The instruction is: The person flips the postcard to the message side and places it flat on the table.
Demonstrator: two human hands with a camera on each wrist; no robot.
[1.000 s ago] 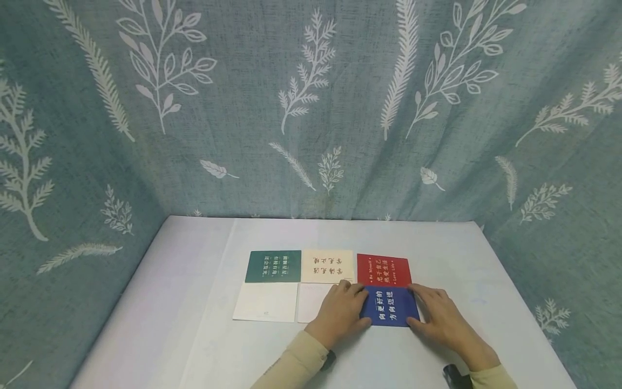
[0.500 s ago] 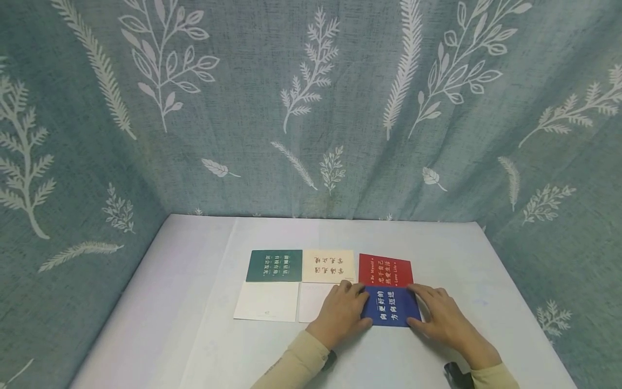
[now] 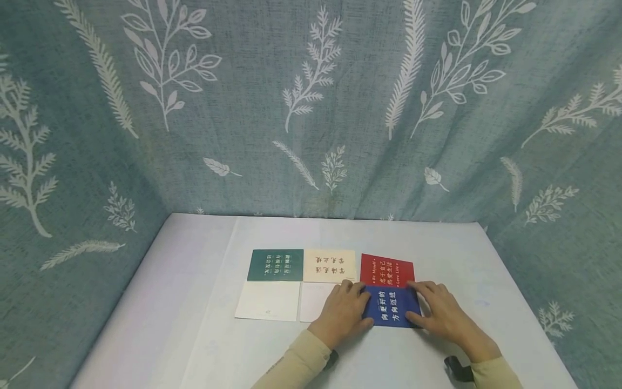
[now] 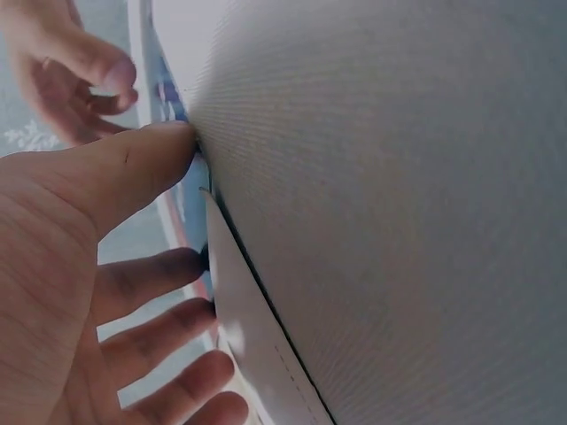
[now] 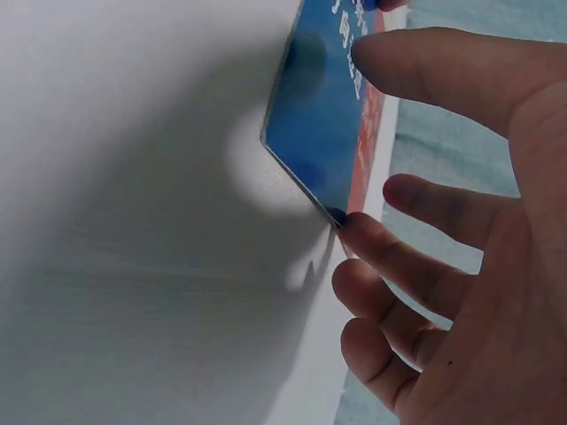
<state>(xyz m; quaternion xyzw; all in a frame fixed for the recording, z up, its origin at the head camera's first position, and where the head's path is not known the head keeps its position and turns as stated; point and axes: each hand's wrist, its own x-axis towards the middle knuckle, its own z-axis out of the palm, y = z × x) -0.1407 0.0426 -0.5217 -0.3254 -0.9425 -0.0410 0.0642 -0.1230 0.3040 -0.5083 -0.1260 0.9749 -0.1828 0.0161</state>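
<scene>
A blue card (image 3: 392, 308) with white lettering lies flat on the table, its far edge against a red card (image 3: 389, 269). My left hand (image 3: 341, 313) rests at the blue card's left edge, thumb and fingers spread along it. On the opposite side, the fingertips of my right hand (image 3: 446, 314) touch the right edge. The right thumb lies over the card's near right part; in the right wrist view it shows above the blue surface (image 5: 310, 124). A pale card (image 3: 313, 302) is partly covered by my left hand.
Left of the hands, a green card (image 3: 276, 265) and a cream card (image 3: 330, 266) form a back row, with a white card (image 3: 268, 300) in front of the green one. A patterned curtain (image 3: 252, 162) encloses the white table (image 3: 204, 302) at back and sides.
My right hand has shifted slightly left, and its thumb now reaches farther over the blue card. My left hand stays by the left edge. The head view has tilted a little.
</scene>
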